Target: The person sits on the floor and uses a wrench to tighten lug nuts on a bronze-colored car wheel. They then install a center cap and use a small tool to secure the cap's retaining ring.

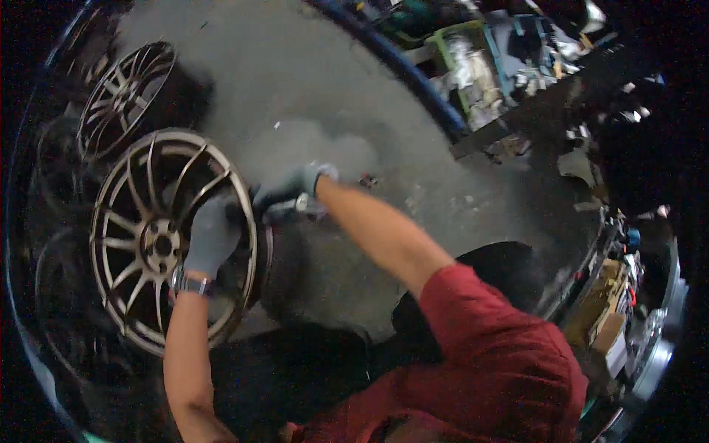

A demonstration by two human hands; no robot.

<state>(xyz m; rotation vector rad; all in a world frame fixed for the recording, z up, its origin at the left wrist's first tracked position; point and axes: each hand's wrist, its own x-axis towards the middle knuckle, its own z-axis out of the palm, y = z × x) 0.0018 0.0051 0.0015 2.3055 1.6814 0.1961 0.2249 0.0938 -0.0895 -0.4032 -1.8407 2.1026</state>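
A bronze multi-spoke car wheel rim (248, 192) stands at the left with its face toward me. My left hand (210, 235), in a grey glove with a metal-band watch at the wrist, lies over its right-hand spokes and grips it; the fingertips are lost in shadow. To the right of the wheel, my right hand (309, 179), also gloved, is smeared by motion. It is closed on a dark tool with a silvery part (295, 205), held close to the wheel's outer edge. The tool's exact kind is too blurred to make out.
A second multi-spoke wheel (124, 100) leans behind at the upper left. Beyond the grey concrete floor (295, 81), a green bin (447, 37) and a blue bin (509, 44) hold loose items at the upper right. Cardboard boxes (602, 314) stand at the right.
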